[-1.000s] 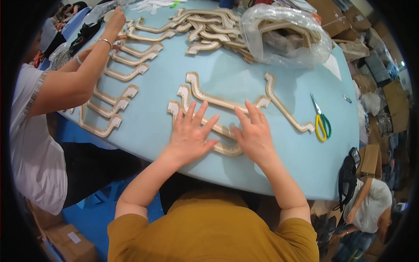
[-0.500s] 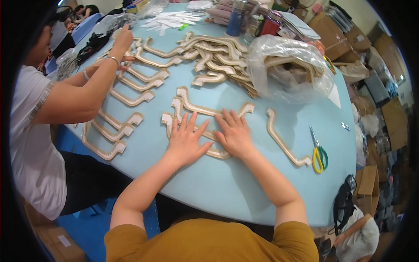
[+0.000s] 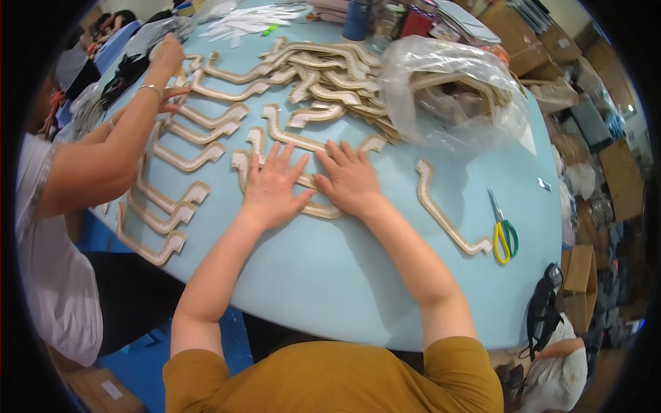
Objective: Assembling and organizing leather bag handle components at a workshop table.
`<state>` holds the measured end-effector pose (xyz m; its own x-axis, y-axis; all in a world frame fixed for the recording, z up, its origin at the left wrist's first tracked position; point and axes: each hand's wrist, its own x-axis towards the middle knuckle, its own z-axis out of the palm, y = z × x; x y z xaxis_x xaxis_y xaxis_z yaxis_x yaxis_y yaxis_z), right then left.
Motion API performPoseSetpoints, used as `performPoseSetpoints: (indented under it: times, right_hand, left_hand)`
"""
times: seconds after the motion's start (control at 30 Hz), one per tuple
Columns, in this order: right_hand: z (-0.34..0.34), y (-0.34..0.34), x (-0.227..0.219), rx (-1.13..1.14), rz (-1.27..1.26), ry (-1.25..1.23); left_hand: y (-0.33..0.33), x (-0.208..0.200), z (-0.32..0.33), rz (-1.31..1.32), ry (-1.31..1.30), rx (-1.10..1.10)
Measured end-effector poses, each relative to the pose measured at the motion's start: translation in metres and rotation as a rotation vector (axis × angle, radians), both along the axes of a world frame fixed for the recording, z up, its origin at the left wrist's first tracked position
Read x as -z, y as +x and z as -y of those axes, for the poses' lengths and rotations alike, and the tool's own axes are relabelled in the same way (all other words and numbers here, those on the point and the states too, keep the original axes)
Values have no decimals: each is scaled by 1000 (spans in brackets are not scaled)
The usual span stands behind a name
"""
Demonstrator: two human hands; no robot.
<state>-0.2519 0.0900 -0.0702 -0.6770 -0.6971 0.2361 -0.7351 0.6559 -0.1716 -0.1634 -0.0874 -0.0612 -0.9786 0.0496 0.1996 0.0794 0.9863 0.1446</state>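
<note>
My left hand (image 3: 270,191) lies flat with its fingers spread over a few beige, zigzag-bent strips (image 3: 292,140) with a white inner band. Beside it, my right hand (image 3: 350,180) rests flat on the same group, fingers stretched out. About three strips sit side by side there, nested one behind the other; the palms and fingers cover their middles. Neither hand grips anything. To the right of my right hand, a single bent strip (image 3: 446,215) lies apart. Farther right are scissors (image 3: 506,239) with one yellow and one green handle.
A heap of similar strips (image 3: 334,72) lies beyond my hands, next to a clear plastic bag (image 3: 441,124) holding more. On the left, a co-worker's hand (image 3: 167,58) is above a row of strips (image 3: 189,162). Bottles (image 3: 356,20) and white pieces (image 3: 241,24) stand or lie farther back.
Both my hands have moved away from me, sliding the strips under them closer to the heap. The view has shifted slightly. The single strip and scissors stay in place.
</note>
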Motion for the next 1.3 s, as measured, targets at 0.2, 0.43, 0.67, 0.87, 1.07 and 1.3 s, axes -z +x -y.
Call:
performPoseSetpoints:
  times: [0.2, 0.43, 0.67, 0.87, 1.07, 1.3]
  right_hand:
    - [6, 0, 6, -17, -27, -53]
    - [-12, 7, 1, -54, -48, -160]
    - [-153, 60, -24, 339, 30, -227]
    - [-241, 112, -12, 513, -32, -96]
    - [-231, 203, -18, 390, 8, -28]
    - [-116, 221, -14, -123, 149, -187]
  left_hand:
    - [-15, -4, 3, 113, -17, -37]
    - [-16, 3, 1, 84, -43, -18]
    - [-16, 0, 1, 108, -26, -8]
    - [-4, -6, -7, -128, -89, 17]
    - [107, -40, -101, -66, 212, 425]
    - [206, -25, -100, 272, 131, 183]
